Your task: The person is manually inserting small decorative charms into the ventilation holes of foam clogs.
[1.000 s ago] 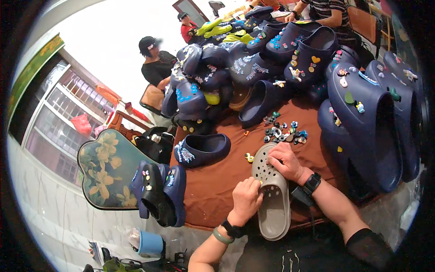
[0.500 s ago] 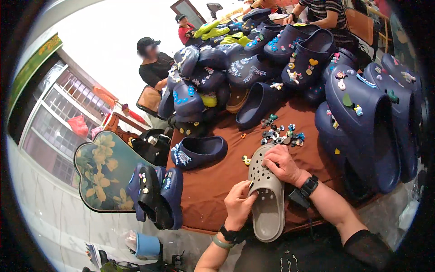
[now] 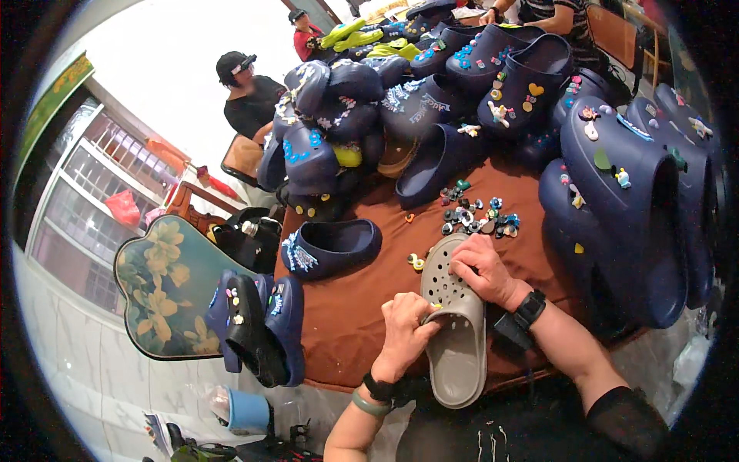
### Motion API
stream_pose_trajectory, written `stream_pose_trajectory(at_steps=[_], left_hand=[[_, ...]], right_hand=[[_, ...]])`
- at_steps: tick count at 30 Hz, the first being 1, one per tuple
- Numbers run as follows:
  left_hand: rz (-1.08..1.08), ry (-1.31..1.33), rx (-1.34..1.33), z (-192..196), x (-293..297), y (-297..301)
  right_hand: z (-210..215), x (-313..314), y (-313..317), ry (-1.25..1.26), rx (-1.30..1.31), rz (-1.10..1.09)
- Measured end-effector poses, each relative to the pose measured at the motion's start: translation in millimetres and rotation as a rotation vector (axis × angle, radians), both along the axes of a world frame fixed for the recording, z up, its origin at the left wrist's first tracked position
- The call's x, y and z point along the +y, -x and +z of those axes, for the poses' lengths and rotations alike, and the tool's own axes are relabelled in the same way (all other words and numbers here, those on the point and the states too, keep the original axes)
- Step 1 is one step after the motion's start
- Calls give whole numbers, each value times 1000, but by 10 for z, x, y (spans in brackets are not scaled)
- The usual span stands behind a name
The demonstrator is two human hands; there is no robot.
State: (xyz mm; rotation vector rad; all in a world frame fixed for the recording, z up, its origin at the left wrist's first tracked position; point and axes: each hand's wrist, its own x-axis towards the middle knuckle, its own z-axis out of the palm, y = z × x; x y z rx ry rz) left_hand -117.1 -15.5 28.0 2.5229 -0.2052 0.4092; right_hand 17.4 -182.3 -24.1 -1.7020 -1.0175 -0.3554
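Gray clog lay btwn L hand & R hand, heel twd wearer. L gripped its L rim; R held toe's R side.

A broad stretch of brown cloth is left open between the lone navy shoe and the left hand. A narrower strip is left between the right hand and the large navy shoes, by which the right side is walled off. Beyond the gray shoe, passage is hindered by scattered charms, then blocked by heaped shoes.
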Motion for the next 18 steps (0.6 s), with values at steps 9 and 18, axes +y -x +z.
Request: stream_pose_trajectory(at_steps=[9,18], left_hand=[[34,-3,-276,-14,-57,159],[79,23,-287,25,-16,128]], right_hand=[[33,24,53,-24,-17,-20],[1,45,40,-11,-72,-42]])
